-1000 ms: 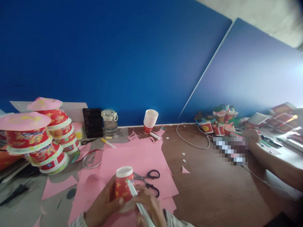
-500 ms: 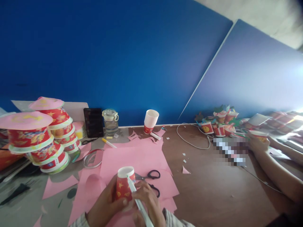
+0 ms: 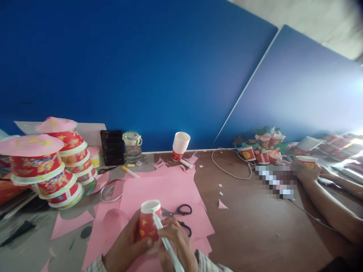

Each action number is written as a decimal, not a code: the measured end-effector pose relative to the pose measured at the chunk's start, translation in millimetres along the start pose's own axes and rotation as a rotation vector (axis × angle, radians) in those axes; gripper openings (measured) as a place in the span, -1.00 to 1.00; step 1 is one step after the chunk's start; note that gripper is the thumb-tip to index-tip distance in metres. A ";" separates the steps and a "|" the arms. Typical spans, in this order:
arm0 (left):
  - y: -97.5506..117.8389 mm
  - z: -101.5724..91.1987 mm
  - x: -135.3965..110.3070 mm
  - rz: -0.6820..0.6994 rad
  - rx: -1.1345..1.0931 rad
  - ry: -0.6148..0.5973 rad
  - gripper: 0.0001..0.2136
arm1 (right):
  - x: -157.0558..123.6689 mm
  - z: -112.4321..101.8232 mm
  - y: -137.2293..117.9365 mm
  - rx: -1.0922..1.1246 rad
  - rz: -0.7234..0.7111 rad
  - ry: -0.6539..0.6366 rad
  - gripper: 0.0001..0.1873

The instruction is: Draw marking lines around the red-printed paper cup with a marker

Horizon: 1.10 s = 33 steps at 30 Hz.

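Far left: leaning stacks of red printed bowls [image 3: 42, 166], capped with pink paper discs. A black-handled tool [image 3: 17, 231] lying flat in front of them.

Against the blue wall: a dark tablet [image 3: 112, 147] and a glass jar [image 3: 132, 146] side by side. In front of these: a yellow-capped marker [image 3: 130, 172] and a clear ring [image 3: 110, 190], the ring partly on the pink paper sheets [image 3: 161, 189].

Near edge, centre: left hand [image 3: 124, 249] wrapped round the red cup [image 3: 148, 223], fingers closed on its side. Cup held over the pink sheets, white end up. Right hand [image 3: 177, 241] pinched shut on a white pen [image 3: 167, 245], with the tip laid against the cup's right side near the top.

Just behind the right hand: black scissors [image 3: 177, 215] on the sheets, lower handle partly hidden by the knuckles.

Further back: a stack of white cups [image 3: 180, 144] at the wall, with a glue stick [image 3: 185, 163] beside it.

Right: a white cable [image 3: 229, 170] looped on the brown table [image 3: 255, 226], and a cluster of decorated cups [image 3: 261, 149] by the wall.

Far right: a co-worker's hand [image 3: 304, 172] closed on another cup [image 3: 307, 161].
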<state>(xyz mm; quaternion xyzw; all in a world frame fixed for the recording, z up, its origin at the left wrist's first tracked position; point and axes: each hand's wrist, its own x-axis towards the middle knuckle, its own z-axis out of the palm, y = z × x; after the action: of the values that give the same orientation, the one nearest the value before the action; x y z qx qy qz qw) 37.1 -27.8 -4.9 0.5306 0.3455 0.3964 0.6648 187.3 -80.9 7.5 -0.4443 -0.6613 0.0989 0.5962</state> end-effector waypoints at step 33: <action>9.2 3.1 1.0 -0.066 -0.142 -0.066 -0.40 | 1.7 -4.4 -13.8 -0.048 0.173 0.162 -0.65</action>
<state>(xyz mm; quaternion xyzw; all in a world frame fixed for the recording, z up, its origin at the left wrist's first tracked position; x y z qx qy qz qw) 38.8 -27.1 4.7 0.4833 0.3118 0.3798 0.7246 184.9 -89.5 19.1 -0.5203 -0.5723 0.0978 0.6262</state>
